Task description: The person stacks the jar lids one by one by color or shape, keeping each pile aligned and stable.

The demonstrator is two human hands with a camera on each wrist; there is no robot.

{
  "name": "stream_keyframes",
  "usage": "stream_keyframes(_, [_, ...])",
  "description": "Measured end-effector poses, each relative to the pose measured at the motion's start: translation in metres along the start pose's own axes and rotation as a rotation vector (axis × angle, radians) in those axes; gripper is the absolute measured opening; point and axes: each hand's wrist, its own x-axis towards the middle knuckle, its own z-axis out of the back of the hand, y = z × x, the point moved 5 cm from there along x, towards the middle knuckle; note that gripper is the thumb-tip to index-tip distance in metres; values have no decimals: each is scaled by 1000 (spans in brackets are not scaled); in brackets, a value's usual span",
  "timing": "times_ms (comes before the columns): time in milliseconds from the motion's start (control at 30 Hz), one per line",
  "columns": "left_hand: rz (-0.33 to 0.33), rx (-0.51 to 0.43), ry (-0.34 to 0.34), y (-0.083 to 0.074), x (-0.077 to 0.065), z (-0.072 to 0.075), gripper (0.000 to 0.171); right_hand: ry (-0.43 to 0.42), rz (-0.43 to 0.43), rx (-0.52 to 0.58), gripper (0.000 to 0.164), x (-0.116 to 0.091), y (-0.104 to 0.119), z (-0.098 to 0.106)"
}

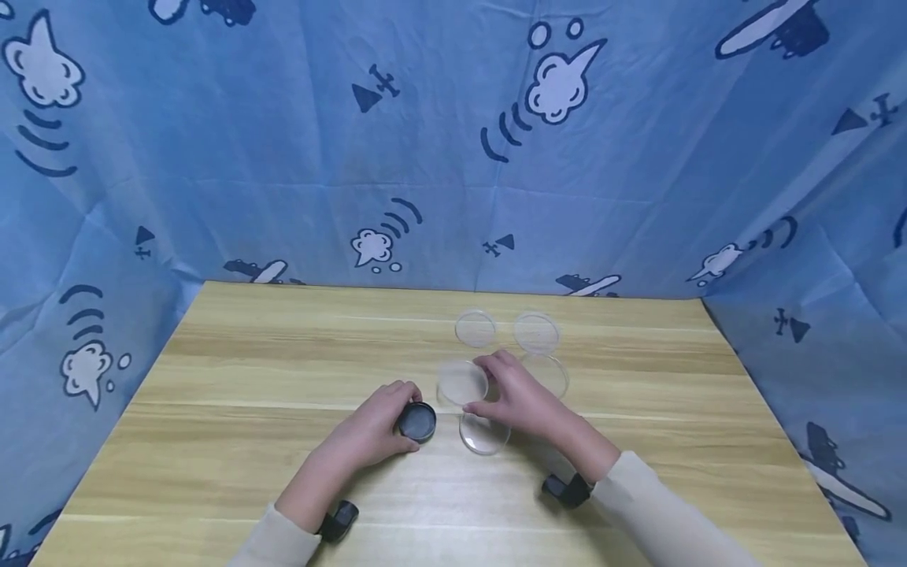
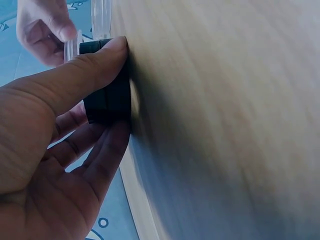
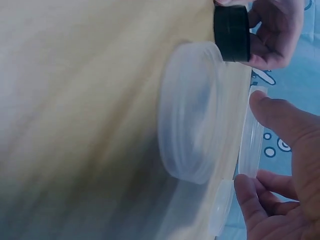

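Observation:
My left hand (image 1: 372,425) grips a small black round container (image 1: 416,422) by its sides, thumb on the near side and fingers on the far one. Close over the wood, it shows a recessed top in the head view and a seam around its wall in the left wrist view. My right hand (image 1: 520,398) pinches a clear petri dish (image 1: 463,383) at its rim between thumb and fingers; in the right wrist view that dish (image 3: 251,140) appears edge-on. Just nearer to me, another clear dish (image 1: 485,437) lies flat on the table, partly overlapped by my right hand.
Several more clear round dishes lie behind my right hand: one at back left (image 1: 475,328), one at back right (image 1: 536,332) and one beside my knuckles (image 1: 551,376). The wooden table (image 1: 248,378) meets a blue patterned curtain (image 1: 425,142) at the back.

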Motion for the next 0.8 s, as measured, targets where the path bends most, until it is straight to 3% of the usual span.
stream_keyframes(367, [10, 13, 5, 0, -2, -3, 51, -2, -21, -12, 76, -20, -10, -4])
stream_keyframes(800, [-31, 31, -15, 0, -1, -1, 52, -33, -3, -8, 74, -39, -8, 0])
